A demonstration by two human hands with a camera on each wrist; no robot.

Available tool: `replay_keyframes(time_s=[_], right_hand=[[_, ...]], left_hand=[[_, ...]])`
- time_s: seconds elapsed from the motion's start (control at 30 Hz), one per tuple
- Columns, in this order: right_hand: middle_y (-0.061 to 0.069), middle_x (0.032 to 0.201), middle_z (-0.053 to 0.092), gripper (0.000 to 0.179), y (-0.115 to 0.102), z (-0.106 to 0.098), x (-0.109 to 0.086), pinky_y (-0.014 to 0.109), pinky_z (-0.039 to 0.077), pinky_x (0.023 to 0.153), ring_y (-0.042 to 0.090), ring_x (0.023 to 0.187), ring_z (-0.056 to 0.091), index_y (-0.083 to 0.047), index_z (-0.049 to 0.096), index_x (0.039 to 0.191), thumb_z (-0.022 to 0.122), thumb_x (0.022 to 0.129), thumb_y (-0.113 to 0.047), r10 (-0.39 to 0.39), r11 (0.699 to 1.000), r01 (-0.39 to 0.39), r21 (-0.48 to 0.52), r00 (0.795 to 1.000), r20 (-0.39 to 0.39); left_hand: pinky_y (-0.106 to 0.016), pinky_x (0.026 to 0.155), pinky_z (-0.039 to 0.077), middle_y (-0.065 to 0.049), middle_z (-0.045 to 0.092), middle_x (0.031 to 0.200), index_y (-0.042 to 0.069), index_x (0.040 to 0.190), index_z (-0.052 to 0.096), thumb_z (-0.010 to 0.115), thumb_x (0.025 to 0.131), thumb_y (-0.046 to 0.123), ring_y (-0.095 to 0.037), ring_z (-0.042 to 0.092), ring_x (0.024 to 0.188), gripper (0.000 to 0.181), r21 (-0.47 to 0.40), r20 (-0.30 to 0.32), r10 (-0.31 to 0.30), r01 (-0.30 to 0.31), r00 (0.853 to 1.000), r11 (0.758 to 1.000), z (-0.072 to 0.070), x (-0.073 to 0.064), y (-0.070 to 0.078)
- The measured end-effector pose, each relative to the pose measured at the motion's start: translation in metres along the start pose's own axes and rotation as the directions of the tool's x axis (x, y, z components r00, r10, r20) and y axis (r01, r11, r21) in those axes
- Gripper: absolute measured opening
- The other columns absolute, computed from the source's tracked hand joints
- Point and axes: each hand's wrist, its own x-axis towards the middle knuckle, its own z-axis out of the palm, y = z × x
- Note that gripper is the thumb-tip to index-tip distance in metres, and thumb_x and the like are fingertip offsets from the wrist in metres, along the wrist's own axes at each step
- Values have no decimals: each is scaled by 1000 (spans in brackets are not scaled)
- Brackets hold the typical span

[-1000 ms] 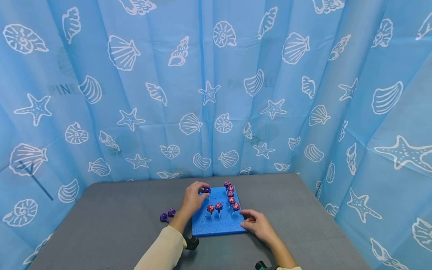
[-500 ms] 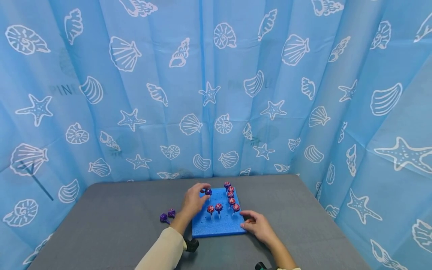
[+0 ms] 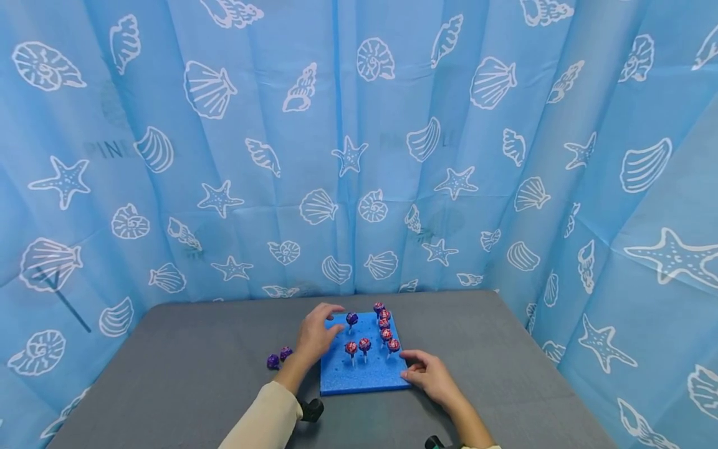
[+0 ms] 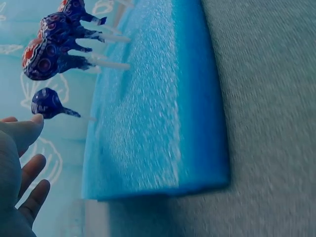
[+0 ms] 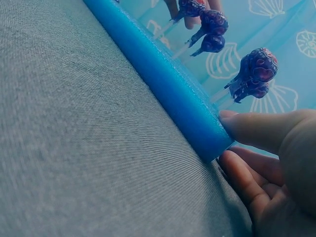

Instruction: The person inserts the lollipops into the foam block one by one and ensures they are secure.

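A purple-wrapped lollipop (image 3: 351, 318) stands upright in the blue foam board (image 3: 364, 376), toward its far left. Just left of it my left hand (image 3: 315, 330) has its fingers spread and holds nothing. In the left wrist view the thumb (image 4: 30, 129) lies close by the lollipop's head (image 4: 47, 102). My right hand (image 3: 429, 374) pinches the board's right edge, thumb (image 5: 261, 129) on top and fingertips (image 5: 236, 165) against the side and underside. Several red-and-purple lollipops stand in the board: a row along the right (image 3: 386, 335) and two near the middle (image 3: 364, 345).
Two purple lollipops (image 3: 273, 361) lie on the grey cloth-covered table (image 3: 202, 374), left of the board. Small holes dot the board's top. A blue curtain (image 3: 348, 237) with white shell prints hangs behind the table and at its sides.
My left hand has let go of the purple lollipop and drawn back to the left, leaving it standing in the board. The right hand has kept its place at the board's edge.
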Motion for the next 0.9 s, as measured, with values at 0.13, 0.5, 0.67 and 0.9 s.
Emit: replay_keyframes(time_s=[0.13,0.5,0.67,0.9], right_hand=[[6,98,62,39,0,0,0,28,50,67,18,79,58,0,62,123,73,88,-13,0,1000,0,-3,1000,-1],[6,97,62,40,0,2,1,29,50,68,18,79,57,0,62,124,73,88,-13,11,1000,-11,-11,1000,-3],[6,96,62,40,0,0,0,28,50,67,19,79,58,0,61,124,72,88,-12,1,1000,-1,3,1000,4],[7,99,61,39,0,0,-1,28,49,68,19,80,57,0,62,124,72,88,-13,6,1000,-6,4,1000,-7]], left_hand=[[-40,78,52,-1,63,113,18,115,67,77,85,11,-20,61,98,32,5,10,-12,12,1000,1000,-5,-4,-3],[-42,81,52,-1,62,113,15,114,68,76,85,11,-23,60,99,30,25,28,-13,12,1000,1000,-18,-15,-18],[-42,84,51,1,62,113,19,114,68,77,85,14,-21,59,102,31,25,63,-27,25,998,999,-25,-18,-26],[-44,85,50,1,64,111,17,114,68,78,83,13,-22,60,104,32,40,93,0,-4,996,999,-36,-22,-34]])
